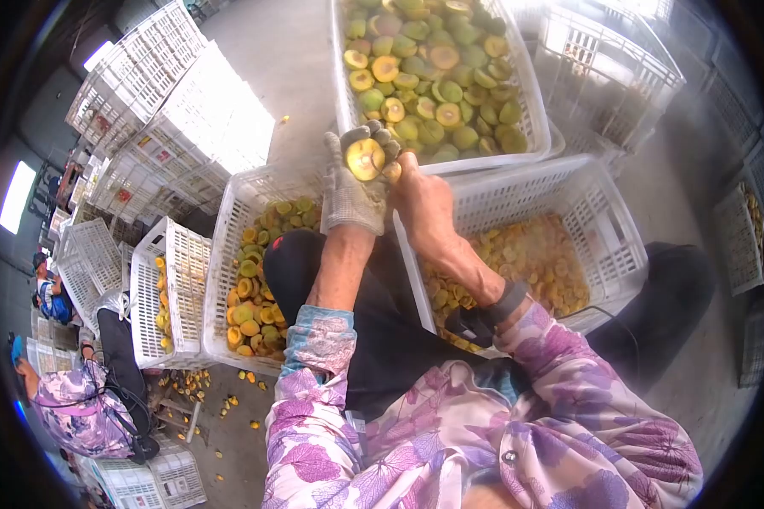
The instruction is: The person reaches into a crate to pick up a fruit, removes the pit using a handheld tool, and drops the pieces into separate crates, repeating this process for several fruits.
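Observation:
My left hand (356,187), in a grey knitted glove, holds a halved fruit (366,159) with its yellow cut face and brown centre turned up. Close on its right, my bare right hand (424,204) is closed, its fingertips by the fruit; whatever it grips is hidden. Just beyond both hands, a white crate (341,76) is full of green-skinned halved fruits (433,110). Below my right forearm stands another white crate (607,199) with small yellow-orange pieces (535,254). A third crate (221,254) on the left holds more fruit halves (255,288).
Tall stacks of white crates (161,102) rise at the upper left, with more crates (607,68) at the upper right. Fruit pieces (191,386) lie scattered on the floor. A co-worker (89,403) sits at the far left; another person (51,293) is beyond.

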`<state>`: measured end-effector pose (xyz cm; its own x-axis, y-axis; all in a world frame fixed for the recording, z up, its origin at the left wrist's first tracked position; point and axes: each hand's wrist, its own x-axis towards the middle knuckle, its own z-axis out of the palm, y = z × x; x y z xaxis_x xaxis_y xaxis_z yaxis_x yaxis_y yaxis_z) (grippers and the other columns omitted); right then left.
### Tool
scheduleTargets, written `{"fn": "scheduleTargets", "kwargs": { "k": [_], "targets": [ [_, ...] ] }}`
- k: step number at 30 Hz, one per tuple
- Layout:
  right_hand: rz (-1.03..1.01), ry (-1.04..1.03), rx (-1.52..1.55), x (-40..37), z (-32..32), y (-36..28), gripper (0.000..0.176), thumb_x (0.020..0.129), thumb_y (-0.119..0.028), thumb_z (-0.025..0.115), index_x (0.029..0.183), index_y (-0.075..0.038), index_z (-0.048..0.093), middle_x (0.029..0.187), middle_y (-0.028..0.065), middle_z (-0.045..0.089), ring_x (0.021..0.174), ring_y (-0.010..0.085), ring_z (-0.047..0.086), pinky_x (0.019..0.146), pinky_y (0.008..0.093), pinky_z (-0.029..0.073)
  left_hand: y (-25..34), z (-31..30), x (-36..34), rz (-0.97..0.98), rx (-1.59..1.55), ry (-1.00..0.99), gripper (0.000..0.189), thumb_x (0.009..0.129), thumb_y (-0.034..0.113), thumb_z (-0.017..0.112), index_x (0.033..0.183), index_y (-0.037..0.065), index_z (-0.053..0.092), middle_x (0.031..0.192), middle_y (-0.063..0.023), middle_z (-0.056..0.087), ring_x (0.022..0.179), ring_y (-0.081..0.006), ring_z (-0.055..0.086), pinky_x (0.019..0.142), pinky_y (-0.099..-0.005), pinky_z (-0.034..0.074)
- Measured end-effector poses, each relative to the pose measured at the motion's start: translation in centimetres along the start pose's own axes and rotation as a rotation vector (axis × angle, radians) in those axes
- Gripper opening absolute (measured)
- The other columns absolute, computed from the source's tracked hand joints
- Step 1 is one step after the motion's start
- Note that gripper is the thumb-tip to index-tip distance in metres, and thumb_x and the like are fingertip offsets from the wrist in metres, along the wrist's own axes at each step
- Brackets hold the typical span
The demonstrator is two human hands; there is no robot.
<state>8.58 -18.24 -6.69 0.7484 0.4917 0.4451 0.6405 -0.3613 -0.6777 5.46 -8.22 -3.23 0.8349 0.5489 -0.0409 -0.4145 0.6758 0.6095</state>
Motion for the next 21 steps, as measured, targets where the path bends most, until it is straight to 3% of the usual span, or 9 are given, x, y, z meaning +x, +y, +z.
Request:
{"fn": "scheduleTargets", "kwargs": {
  "k": [5,11,13,15,16,17,19,20,21],
  "targets": [
    [0.074,-0.040,0.054,0.1,-0.2,-0.5,0.025,0.079,-0.003,0.058,0.099,-0.001,0.043,0.071,0.0235,0.059,0.073,0.0434,0.058,0.059,0.0499,0.042,-0.3,-0.1,-0.1,0.010,0.009,-0.029,0.044,0.097,0.048,0.043,0.100,0.007,0.058,0.106,-0.0083,0.060,0.089,-0.0221,0.060,0.074,-0.0340,0.053],
    [0.004,0.034,0.094,0.4,0.6,1.1,0.022,0.080,-0.005,0.056,0.099,0.000,0.047,0.068,0.0218,0.059,0.063,0.0396,0.059,0.055,0.0460,0.044,-0.4,1.4,-1.1,0.076,0.216,0.035,0.044,0.097,0.047,0.045,0.097,0.005,0.058,0.104,-0.0103,0.062,0.086,-0.0210,0.062,0.073,-0.0319,0.053],
    [0.100,-0.226,0.401,0.7,-1.5,-0.1,0.016,0.081,-0.006,0.053,0.095,0.000,0.050,0.063,0.0140,0.056,0.050,0.0265,0.054,0.046,0.0377,0.042,-0.4,1.6,-1.5,0.146,0.319,0.024,0.044,0.098,0.046,0.045,0.098,0.004,0.058,0.104,-0.0099,0.063,0.087,-0.0204,0.062,0.074,-0.0313,0.053],
    [0.396,-0.658,0.470,1.8,-4.9,-2.3,0.009,0.083,-0.006,0.050,0.090,-0.001,0.051,0.062,0.0050,0.052,0.045,0.0134,0.046,0.040,0.0289,0.037,-0.5,0.9,-1.5,0.210,0.405,-0.014,0.044,0.098,0.046,0.044,0.099,0.004,0.059,0.103,-0.0100,0.063,0.087,-0.0203,0.062,0.075,-0.0312,0.053],
    [0.462,-0.697,0.693,1.6,-5.7,-2.0,0.005,0.085,-0.007,0.050,0.086,-0.003,0.052,0.062,0.0006,0.048,0.044,0.0085,0.041,0.038,0.0254,0.034,-0.5,0.9,-1.6,0.277,0.486,-0.055,0.045,0.098,0.046,0.043,0.099,0.004,0.059,0.103,-0.0100,0.063,0.087,-0.0202,0.063,0.075,-0.0310,0.053],
    [0.454,-0.694,0.689,1.8,-6.5,-1.3,0.005,0.085,-0.007,0.050,0.086,-0.003,0.052,0.062,0.0006,0.048,0.044,0.0085,0.041,0.038,0.0254,0.034,-0.5,1.1,-1.8,0.284,0.482,-0.060,0.045,0.098,0.046,0.043,0.099,0.004,0.059,0.103,-0.0100,0.063,0.087,-0.0202,0.063,0.075,-0.0310,0.053],
    [0.401,-0.954,1.095,2.2,-7.3,0.4,0.005,0.085,-0.007,0.050,0.085,-0.003,0.053,0.063,-0.0001,0.048,0.044,0.0085,0.040,0.039,0.0248,0.034,-0.5,2.1,-2.7,0.244,0.472,-0.078,0.046,0.098,0.046,0.042,0.098,0.004,0.059,0.098,-0.0099,0.064,0.084,-0.0206,0.063,0.076,-0.0311,0.053],
    [0.364,-0.874,0.994,2.1,-6.9,1.0,0.009,0.086,-0.009,0.052,0.084,0.000,0.052,0.063,0.0062,0.052,0.044,0.0119,0.046,0.039,0.0281,0.037,-0.7,2.3,-2.6,0.242,0.471,-0.084,0.046,0.098,0.046,0.042,0.098,0.004,0.059,0.098,-0.0099,0.064,0.084,-0.0206,0.063,0.076,-0.0311,0.053],
    [0.367,-0.868,0.994,2.0,-5.8,2.0,0.009,0.086,-0.009,0.052,0.084,0.000,0.052,0.063,0.0062,0.052,0.044,0.0119,0.046,0.039,0.0281,0.037,-1.0,2.4,-2.4,0.199,0.455,-0.079,0.045,0.098,0.046,0.042,0.098,0.003,0.058,0.094,-0.0103,0.064,0.084,-0.0211,0.063,0.076,-0.0313,0.052]
  ]
}}
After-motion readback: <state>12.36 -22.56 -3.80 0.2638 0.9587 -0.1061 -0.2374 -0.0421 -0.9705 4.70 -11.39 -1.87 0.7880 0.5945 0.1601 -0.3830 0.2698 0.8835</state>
